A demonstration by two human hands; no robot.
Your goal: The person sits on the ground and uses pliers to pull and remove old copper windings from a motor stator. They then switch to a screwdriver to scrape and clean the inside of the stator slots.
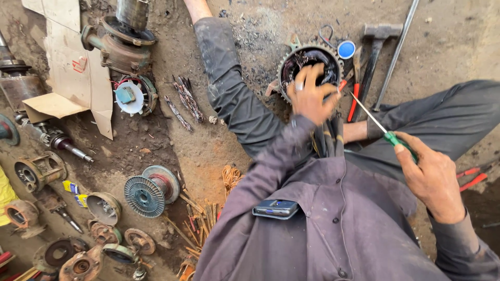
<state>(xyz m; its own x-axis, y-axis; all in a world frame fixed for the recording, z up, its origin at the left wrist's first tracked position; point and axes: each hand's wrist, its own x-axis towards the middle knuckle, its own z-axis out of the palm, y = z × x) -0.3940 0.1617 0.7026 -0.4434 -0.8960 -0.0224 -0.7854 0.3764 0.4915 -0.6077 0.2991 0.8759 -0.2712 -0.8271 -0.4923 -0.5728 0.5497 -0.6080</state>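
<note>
Head view, looking down at a seated person on a dirt floor. L hand [311, 96] lay spread over the rim of a motor stator [308, 70], fingers [308, 78] curled into the bore, gripping it; the stator sat on the ground just ahead of the person's knees, between the legs. R hand [431, 174] was closed round the green handle of a screwdriver [383, 130], shaft angled up-left w/ its tip near the stator's right edge. Stator: round steel ring, toothed/finned outer edge, dark windings inside, grimy. Judged heavy, rigid, prob. greasy; windings and their wire insulation looked the fragile part, so best hold is on the outer metal rim, not the coils. Beside it: a hammer [376, 49], a long metal rod [397, 52], a small blue cap [346, 49], red-handled pliers [471, 177] at far right. To the left, well apart: a pump housing [122, 47], a fan-disc rotor [148, 192], copper wire scraps [229, 177], torn cardboard [73, 73]. A phone [275, 208] sat in the shirt pocket
</note>
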